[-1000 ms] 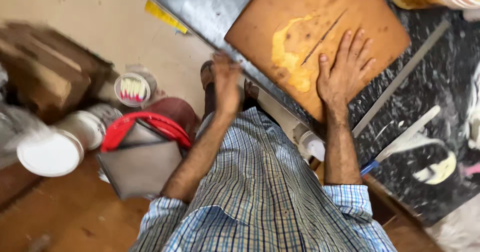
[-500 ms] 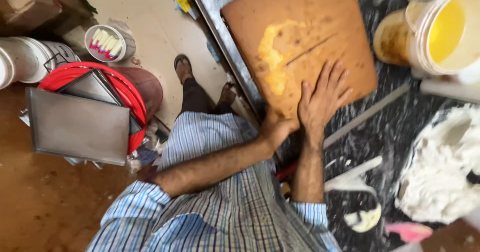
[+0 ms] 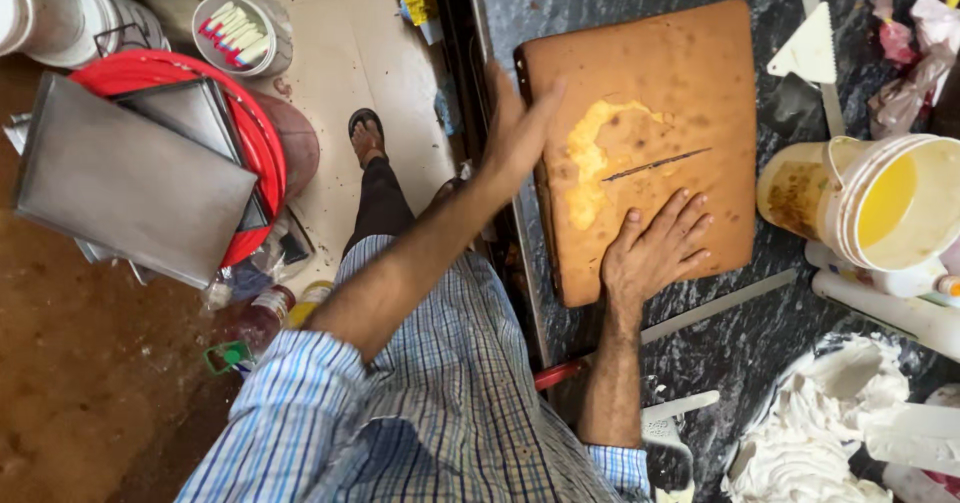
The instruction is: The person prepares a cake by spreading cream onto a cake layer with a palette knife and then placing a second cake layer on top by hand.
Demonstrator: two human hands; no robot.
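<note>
The brown sheet cake (image 3: 650, 133) lies flat on the dark worktop (image 3: 600, 3), its crust torn to yellow crumb near the middle beside a thin slit; it looks soft, light and easily broken, best supported from beneath along its edges. The right hand (image 3: 655, 253) rests open, fingers spread, on its 6 o'clock corner, while the left hand (image 3: 515, 133), open, presses the 9 o'clock edge. A white bucket (image 3: 880, 208) of yellow liquid stands at 3 o'clock.

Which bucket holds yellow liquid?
The white bucket on the counter, right of the cake slab; its inside shows yellow. The small tub on the floor holds red-and-white pieces, and the white buckets at top left show no contents.
</note>
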